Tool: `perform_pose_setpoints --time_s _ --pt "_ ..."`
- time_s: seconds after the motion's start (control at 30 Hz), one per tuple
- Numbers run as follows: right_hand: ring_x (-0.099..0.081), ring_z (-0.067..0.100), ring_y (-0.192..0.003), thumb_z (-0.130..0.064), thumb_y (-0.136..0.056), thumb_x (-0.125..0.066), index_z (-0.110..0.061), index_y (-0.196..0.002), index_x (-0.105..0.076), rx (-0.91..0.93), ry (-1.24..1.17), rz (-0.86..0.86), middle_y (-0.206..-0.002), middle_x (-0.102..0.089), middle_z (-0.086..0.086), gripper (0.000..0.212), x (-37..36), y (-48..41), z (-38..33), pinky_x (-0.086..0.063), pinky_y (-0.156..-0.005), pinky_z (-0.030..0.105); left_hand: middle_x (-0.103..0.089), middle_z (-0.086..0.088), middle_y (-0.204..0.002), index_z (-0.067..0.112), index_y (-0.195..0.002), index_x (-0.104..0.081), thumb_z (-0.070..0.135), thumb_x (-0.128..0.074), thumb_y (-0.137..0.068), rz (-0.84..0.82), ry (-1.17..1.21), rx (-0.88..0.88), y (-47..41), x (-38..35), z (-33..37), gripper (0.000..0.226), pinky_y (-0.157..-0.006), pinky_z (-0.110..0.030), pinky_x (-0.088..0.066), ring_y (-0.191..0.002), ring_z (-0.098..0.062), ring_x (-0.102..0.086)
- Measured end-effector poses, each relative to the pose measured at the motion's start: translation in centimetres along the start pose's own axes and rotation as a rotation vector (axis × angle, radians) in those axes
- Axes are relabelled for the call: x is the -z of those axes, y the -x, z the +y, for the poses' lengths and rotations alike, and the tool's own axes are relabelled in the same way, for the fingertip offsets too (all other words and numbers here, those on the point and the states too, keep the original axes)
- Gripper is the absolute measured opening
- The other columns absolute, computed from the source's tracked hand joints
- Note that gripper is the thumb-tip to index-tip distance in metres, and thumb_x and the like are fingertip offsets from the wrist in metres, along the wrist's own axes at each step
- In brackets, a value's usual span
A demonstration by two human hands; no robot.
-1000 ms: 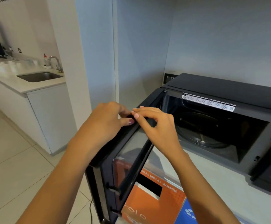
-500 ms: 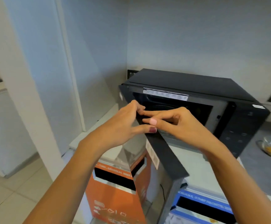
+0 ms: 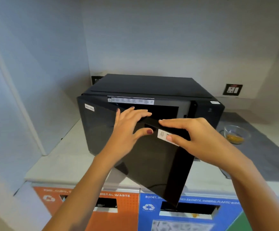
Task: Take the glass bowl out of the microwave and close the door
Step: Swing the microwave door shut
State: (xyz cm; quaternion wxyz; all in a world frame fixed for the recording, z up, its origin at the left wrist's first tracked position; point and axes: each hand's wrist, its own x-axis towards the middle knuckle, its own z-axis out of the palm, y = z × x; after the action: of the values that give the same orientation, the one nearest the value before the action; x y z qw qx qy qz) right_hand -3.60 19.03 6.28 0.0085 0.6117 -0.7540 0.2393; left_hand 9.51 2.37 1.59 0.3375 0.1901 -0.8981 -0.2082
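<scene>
A black microwave (image 3: pixel 152 85) stands on a pale counter (image 3: pixel 65 157) in a wall niche. Its door (image 3: pixel 152 165), hinged at the left, stands partly open and angles out toward me. My left hand (image 3: pixel 128 130) and my right hand (image 3: pixel 192 135) both hold the door's top edge, fingers over the edge and thumbs on the outer face. The dark cavity shows behind my fingers. The glass bowl (image 3: pixel 237 134), with something yellow in it, sits on the counter to the right of the microwave, clear of both hands.
A grey mat (image 3: pixel 260 157) lies under the bowl. A wall socket (image 3: pixel 232 89) is at the back right. Below the counter's front edge are an orange waste bin (image 3: pixel 118 214) and a blue one (image 3: pixel 185 220). A wall closes in on the left.
The door has swung from wide open toward the microwave, with both hands staying on its top edge. My view has turned right, and the bowl on the counter has come into sight.
</scene>
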Motion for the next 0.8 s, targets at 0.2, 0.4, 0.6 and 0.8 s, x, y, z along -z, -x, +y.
perform_pose_setpoints --time_s 0.2,0.4,0.6,0.8 --pt "-0.049 0.029 -0.131 -0.022 -0.093 -0.057 -0.035 -0.136 -0.047 -0.227 0.127 0.188 -0.135 -0.06 0.002 0.046 -1.6 -1.3 2.1 -0.054 -0.092 0.045 -0.056 -0.001 -0.137 0.015 -0.134 -0.053 0.029 -0.05 -0.094 0.165 -0.301 -0.075 -2.8 -2.3 -0.6 0.042 -0.107 -0.033 -0.028 -0.128 -0.02 -0.048" --pt "-0.021 0.025 -0.148 -0.021 -0.097 -0.051 -0.021 -0.148 -0.029 -0.287 0.284 0.19 -0.159 -0.026 0.005 0.056 -2.4 -3.8 4.5 -0.03 -0.115 0.038 -0.06 -0.008 -0.133 0.01 -0.132 -0.054 0.026 -0.058 -0.09 0.22 -0.422 -0.071 -4.9 -4.4 -1.6 0.045 -0.106 -0.039 -0.036 -0.125 -0.026 -0.053" --pt "-0.008 0.024 -0.15 -0.034 -0.1 -0.034 -0.014 -0.15 -0.024 -0.184 0.34 0.236 -0.16 -0.022 0.006 0.054 -3.0 -5.9 7.4 -0.005 -0.118 0.031 -0.058 -0.009 -0.135 0.01 -0.132 -0.054 0.018 -0.066 -0.085 0.222 -0.442 -0.035 -6.6 -5.6 -2.0 0.049 -0.107 -0.042 -0.035 -0.128 -0.028 -0.05" --pt "-0.01 0.025 -0.15 -0.031 -0.101 -0.033 -0.009 -0.149 -0.024 -0.158 0.352 0.284 -0.159 -0.024 0.009 0.054 -3.5 -7.8 8.9 -0.001 -0.117 0.031 -0.058 -0.012 -0.135 0.007 -0.132 -0.054 0.013 -0.07 -0.083 0.225 -0.455 -0.019 -8.0 -6.2 -2.5 0.052 -0.108 -0.046 -0.035 -0.128 -0.03 -0.05"
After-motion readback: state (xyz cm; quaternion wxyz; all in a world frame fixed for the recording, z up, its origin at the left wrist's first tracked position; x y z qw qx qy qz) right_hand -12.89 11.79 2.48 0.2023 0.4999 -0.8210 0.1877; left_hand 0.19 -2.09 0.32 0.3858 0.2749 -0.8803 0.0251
